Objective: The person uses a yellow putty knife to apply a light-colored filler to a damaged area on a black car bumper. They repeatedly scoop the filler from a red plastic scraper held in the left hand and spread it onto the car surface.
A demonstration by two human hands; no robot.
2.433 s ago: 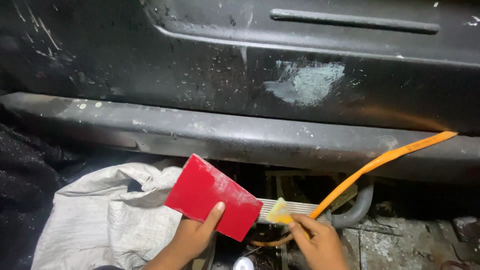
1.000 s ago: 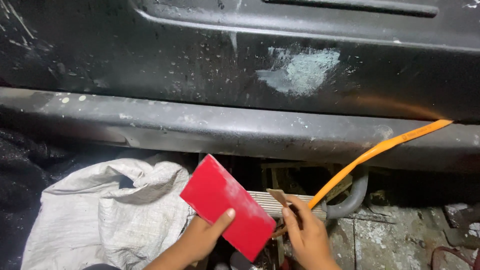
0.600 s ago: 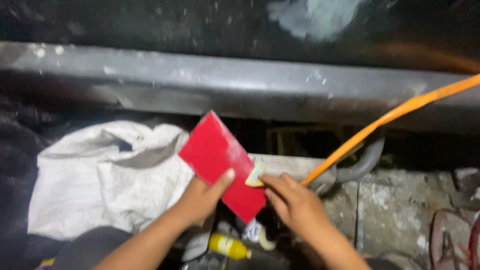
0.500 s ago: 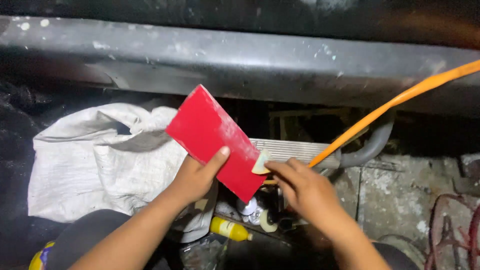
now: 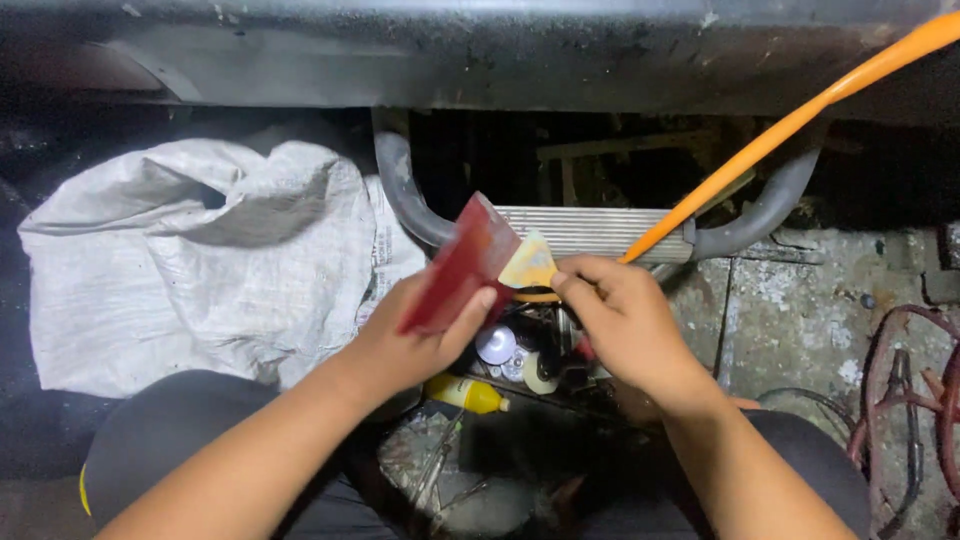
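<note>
Dim ground under a dark car sill [image 5: 480, 60] fills my view, with cracked concrete floor [image 5: 790, 320] at 3 o'clock. At centre I see the red card [image 5: 455, 268], pinched in my left hand [image 5: 415, 340], thumb along its lower edge; it stands tilted nearly edge-on to me. Half a second ago its broad face was turned up toward the camera, and now I see mostly its thin side. My right hand [image 5: 620, 320] is closed on a small yellow scraper [image 5: 530, 268], whose tip touches the card's right edge; before, that piece sat lower against the card. The view has also dropped, so the sill sits at the very top.

Outward from there: one ribbed metal step [image 5: 590, 228] between two curved grey tubes lies just behind both hands at 12 o'clock. One orange strap [image 5: 790, 125] runs from the right hand up to 2 o'clock, crossing the step. One white woven sack [image 5: 210, 260] lies at 9 o'clock. Below the hands, at 6 o'clock, one yellow bottle [image 5: 465, 393] lies among small blurred items I cannot identify. Reddish wire loops [image 5: 915, 400] sit at 4 o'clock.
</note>
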